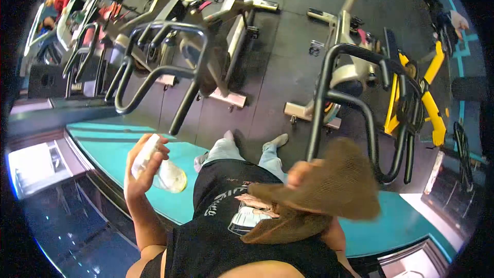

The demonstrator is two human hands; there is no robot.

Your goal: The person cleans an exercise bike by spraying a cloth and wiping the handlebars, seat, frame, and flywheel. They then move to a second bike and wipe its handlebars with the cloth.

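Observation:
My left hand (145, 167) is closed around a white spray bottle (170, 176) with a clear lower body, tilted in front of the teal strip. In my right hand (299, 174) a brown cloth (337, 185) is gripped; it hangs loosely and is blurred at its edges. The cloth covers most of that hand and part of my black shirt. Just beyond the cloth rises the black handlebar (321, 100) of an exercise bike. Another bike's handlebar (177, 118) stands past the spray bottle.
Exercise bikes stand on the dark floor (278, 67) to both sides. A yellow-framed machine (435, 108) is at the right. People (64, 2) are at the far left, and another person (455, 23) at the far right. A teal strip (118, 146) runs behind me.

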